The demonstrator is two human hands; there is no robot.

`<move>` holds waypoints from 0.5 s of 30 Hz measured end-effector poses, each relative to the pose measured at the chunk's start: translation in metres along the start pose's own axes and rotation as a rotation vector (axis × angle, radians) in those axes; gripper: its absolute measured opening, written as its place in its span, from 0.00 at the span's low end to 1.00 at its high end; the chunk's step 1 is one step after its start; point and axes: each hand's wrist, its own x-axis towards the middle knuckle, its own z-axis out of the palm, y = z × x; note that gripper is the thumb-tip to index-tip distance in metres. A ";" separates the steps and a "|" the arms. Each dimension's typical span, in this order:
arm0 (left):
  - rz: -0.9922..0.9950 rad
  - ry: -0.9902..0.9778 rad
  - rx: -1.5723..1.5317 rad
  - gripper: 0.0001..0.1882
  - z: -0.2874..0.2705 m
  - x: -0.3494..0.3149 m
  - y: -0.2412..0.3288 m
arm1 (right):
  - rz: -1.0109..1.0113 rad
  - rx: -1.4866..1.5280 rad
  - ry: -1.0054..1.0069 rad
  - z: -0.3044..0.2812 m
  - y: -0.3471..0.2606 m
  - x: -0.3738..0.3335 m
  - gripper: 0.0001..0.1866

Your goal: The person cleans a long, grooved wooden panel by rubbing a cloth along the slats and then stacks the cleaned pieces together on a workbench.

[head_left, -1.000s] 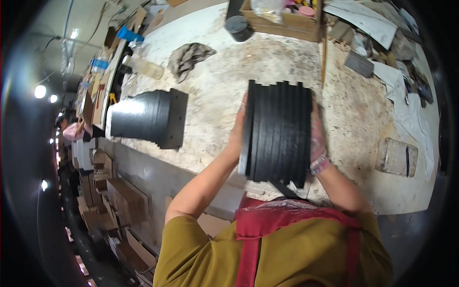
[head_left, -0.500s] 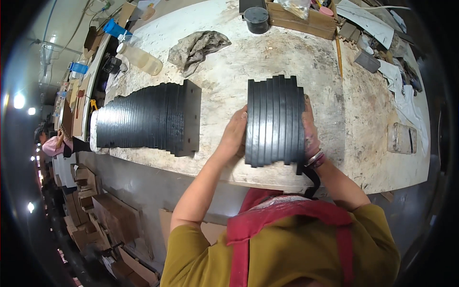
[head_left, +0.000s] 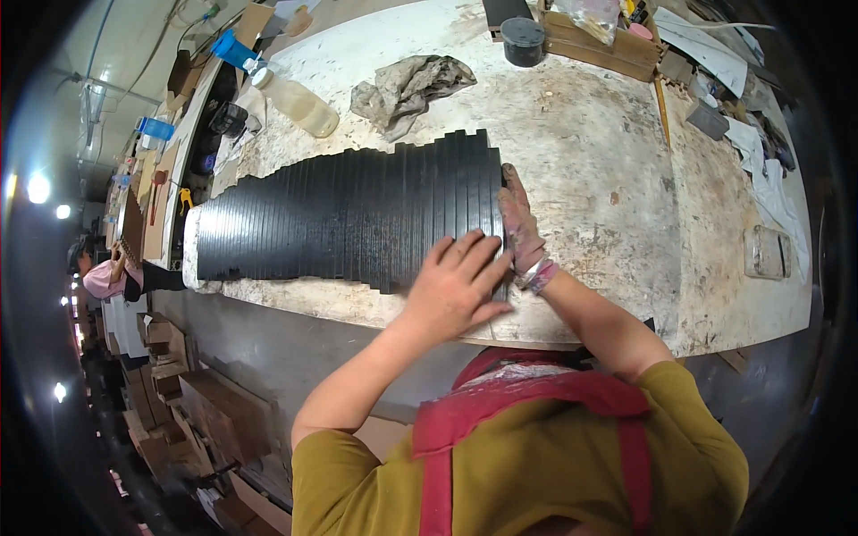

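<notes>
A long row of black flat panels (head_left: 331, 214) stands on edge, packed face to face, across the left and middle of the worktable (head_left: 590, 161). The tops are uneven, and the row grows taller toward its right end. My left hand (head_left: 456, 284) lies with fingers spread over the near right part of the row, touching its edges. Against the outer face at the right end presses my right hand (head_left: 523, 228), flat with the fingers extended. Its fingers look stained, and a coloured band circles that wrist. Neither hand grips a panel.
Behind the row lie a crumpled grey rag (head_left: 411, 89) and a cloudy plastic bottle (head_left: 299, 103). A dark round tub (head_left: 523, 42) and a wooden box (head_left: 599, 49) stand at the back. A clear block-like case (head_left: 767, 253) sits far right. Another person (head_left: 107, 272) works at far left.
The separate block of panels between my hands has moved left and now joins the longer row. My left hand has come off its left side onto the panels' edges.
</notes>
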 end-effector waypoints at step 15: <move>-0.049 -0.262 0.173 0.23 0.007 0.037 0.042 | -0.059 -1.378 -0.011 -0.430 -0.153 -0.120 0.50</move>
